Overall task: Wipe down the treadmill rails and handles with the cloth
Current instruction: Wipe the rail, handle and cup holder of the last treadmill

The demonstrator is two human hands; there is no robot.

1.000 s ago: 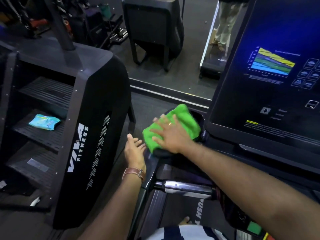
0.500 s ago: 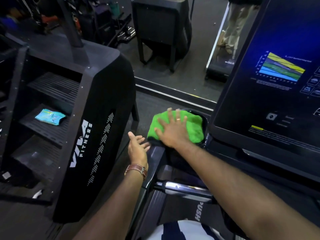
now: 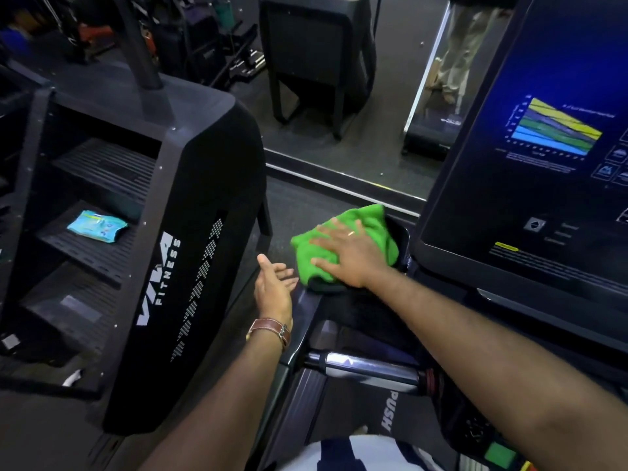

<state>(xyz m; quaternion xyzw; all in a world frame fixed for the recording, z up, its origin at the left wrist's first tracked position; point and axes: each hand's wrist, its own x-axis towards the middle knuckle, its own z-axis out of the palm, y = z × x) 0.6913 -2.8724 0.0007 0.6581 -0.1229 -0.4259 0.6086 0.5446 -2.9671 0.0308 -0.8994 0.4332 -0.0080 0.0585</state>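
Two hands are in view, and only one is working. The right hand point(image 3: 350, 254) lies flat with fingers spread on top of the single green cloth point(image 3: 339, 246), pressing it onto the front left corner of the treadmill, just left of the console screen point(image 3: 530, 158). The left hand point(image 3: 273, 283) hovers just beside the cloth, palm up, fingers relaxed, holding nothing. One left side rail point(image 3: 299, 321) runs from under the cloth back toward the person, so the next wipe probably pulls along that line, and the right hand is best placed for it. One chrome handle bar point(image 3: 367, 367) crosses nearer the body, not yet under the cloth.
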